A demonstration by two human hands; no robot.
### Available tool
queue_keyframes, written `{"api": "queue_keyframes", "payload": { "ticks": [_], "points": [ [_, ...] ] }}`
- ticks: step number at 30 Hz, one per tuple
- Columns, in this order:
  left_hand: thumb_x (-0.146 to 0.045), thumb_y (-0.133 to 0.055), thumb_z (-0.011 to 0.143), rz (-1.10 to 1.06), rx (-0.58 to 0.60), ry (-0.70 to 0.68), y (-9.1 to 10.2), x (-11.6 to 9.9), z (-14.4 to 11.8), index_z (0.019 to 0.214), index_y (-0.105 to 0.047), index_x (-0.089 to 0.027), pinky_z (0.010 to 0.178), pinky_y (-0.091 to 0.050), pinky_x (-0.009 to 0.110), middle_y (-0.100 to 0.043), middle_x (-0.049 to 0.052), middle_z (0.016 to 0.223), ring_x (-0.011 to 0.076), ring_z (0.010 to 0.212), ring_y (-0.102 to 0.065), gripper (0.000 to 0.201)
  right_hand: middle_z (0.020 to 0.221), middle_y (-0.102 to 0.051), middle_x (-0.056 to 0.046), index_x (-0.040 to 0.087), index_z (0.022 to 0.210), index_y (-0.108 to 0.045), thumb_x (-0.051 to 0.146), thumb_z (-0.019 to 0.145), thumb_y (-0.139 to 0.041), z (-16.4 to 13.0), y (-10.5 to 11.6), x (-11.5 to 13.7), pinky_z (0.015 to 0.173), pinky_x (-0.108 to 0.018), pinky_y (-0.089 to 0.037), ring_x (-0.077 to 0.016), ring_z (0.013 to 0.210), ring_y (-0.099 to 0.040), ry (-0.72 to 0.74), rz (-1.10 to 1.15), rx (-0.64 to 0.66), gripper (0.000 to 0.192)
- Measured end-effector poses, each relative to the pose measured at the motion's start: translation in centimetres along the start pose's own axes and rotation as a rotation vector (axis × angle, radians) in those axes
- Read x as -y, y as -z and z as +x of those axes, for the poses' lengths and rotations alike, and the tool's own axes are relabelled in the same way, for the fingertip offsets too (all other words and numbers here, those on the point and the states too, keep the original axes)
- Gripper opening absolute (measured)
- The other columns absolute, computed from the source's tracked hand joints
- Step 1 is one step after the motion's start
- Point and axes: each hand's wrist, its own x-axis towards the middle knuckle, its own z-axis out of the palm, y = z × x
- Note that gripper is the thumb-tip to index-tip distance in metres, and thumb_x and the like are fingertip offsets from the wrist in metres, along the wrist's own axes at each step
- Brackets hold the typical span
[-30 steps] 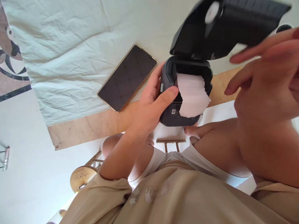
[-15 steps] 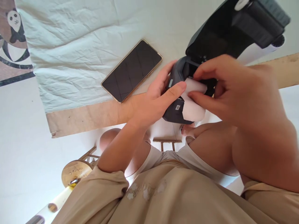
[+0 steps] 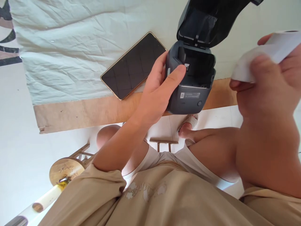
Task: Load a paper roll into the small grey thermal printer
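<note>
A dark label printer (image 3: 190, 99) is tilted at the table's front edge with its lid (image 3: 204, 25) raised. Its paper bay is exposed, dark inside, with no roll in it. My left hand (image 3: 157, 91) grips the printer's left side, thumb over the rim of the bay. To the right and apart from the printer, my right hand (image 3: 268, 84) is closed on a white paper roll (image 3: 244, 66), partly covered by the thumb and blurred. A longer white roll (image 3: 282, 45) overlaps it at the fingers; whether the hand holds that too I cannot make out.
A dark-screened phone (image 3: 134, 66) lies on the pale green cloth (image 3: 70, 50), close to my left hand. The table's bare wooden edge (image 3: 82, 111) runs in front of my knees. A round wooden stool (image 3: 66, 171) stands at the lower left.
My right hand has drawn the white paper out of the printer's bay and moved right, to the longer roll. My left hand still holds the printer, now turned more upright in view.
</note>
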Motion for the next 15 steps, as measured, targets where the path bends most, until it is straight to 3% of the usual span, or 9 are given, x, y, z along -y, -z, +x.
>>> {"api": "queue_keyframes", "payload": {
  "ticks": [2,5,11,13,15],
  "points": [
    [-0.051,-0.065,0.093,0.022,0.012,0.016,0.0,-0.1,-0.1,0.131,-0.051,-0.028,0.099,-0.065,0.042,-0.067,0.005,0.138,0.0308,0.135,-0.065,0.047,0.098,-0.057,-0.002,0.027,0.101,-0.061,0.042,0.083,-0.077,-0.8,-0.6,0.5,0.05,-0.029,-0.045,-0.0101,0.065,-0.055,0.126,-0.107,0.059,0.028],
    [-0.057,-0.066,0.093,0.063,0.016,0.046,0.1,-0.2,-0.3,0.133,-0.051,-0.031,0.093,-0.067,0.039,-0.065,0.003,0.143,0.0301,0.133,-0.067,0.05,0.103,-0.061,-0.004,0.027,0.103,-0.059,0.039,0.084,-0.077,-1.4,-0.7,0.7,0.062,-0.029,-0.049,-0.0156,0.086,-0.061,0.213,-0.298,0.107,0.029],
    [-0.051,-0.071,0.095,-0.019,0.057,0.019,0.5,0.0,-0.5,0.13,-0.057,-0.03,0.085,-0.069,0.036,-0.07,0.002,0.131,0.027,0.12,-0.072,0.042,0.109,-0.073,-0.007,0.026,0.112,-0.059,0.028,0.077,-0.076,-1.2,-0.2,0.1,0.084,-0.044,-0.054,-0.0242,0.095,-0.07,0.077,-0.667,0.203,0.039],
    [-0.049,-0.071,0.096,-0.034,0.064,0.015,0.6,0.2,-0.6,0.129,-0.058,-0.031,0.083,-0.069,0.035,-0.07,0.001,0.128,0.0261,0.118,-0.073,0.04,0.114,-0.071,-0.008,0.027,0.116,-0.058,0.032,0.077,-0.076,-1.3,0.5,0.1,0.083,-0.044,-0.054,-0.0259,0.101,-0.071,0.171,-0.609,0.154,0.043],
    [-0.049,-0.072,0.096,-0.047,0.084,0.015,0.8,0.3,-0.5,0.13,-0.058,-0.032,0.083,-0.069,0.036,-0.07,0.0,0.126,0.0258,0.116,-0.074,0.041,0.125,-0.063,-0.009,0.028,0.121,-0.056,0.042,0.082,-0.071,-1.1,1.9,-0.4,0.09,-0.047,-0.053,-0.0286,0.118,-0.067,0.215,-0.557,0.014,0.044]
  ]
}}
